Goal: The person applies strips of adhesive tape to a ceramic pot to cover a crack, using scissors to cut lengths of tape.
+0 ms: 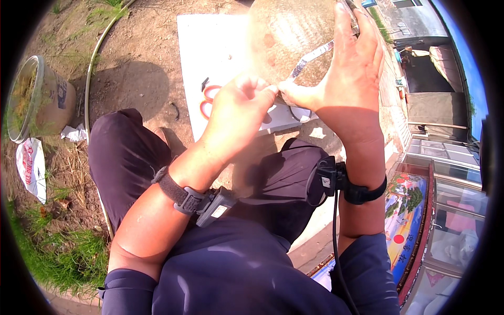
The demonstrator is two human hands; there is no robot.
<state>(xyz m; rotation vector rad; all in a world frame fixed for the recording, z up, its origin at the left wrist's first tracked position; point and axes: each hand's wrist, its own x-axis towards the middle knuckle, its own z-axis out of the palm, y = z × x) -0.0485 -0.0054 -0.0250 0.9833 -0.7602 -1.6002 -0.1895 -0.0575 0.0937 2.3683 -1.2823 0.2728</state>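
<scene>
A large, round tan object (pixel 283 31) with a rough, woven-looking surface lies before me; I cannot make out its kind. A shiny silver strip (pixel 315 53) runs bent along its near right side. My right hand (pixel 353 79) grips that side, long fingers reaching over the far edge, thumb at the near edge. Closed in a pinch, my left hand (pixel 239 107) meets the right thumb near the strip's lower end; what its fingertips hold is hidden. Orange-handled scissors (pixel 208 100) lie beside my left hand on a white sheet (pixel 197 52).
A pale hose (pixel 93 58) crosses the bare soil at left, past a bucket (pixel 55 100) and a white plastic bag (pixel 31 168). My knees (pixel 123 152) flank the workspace. A black cable (pixel 336 252) hangs from my right forearm strap. A colourful painted panel (pixel 407 226) stands at right.
</scene>
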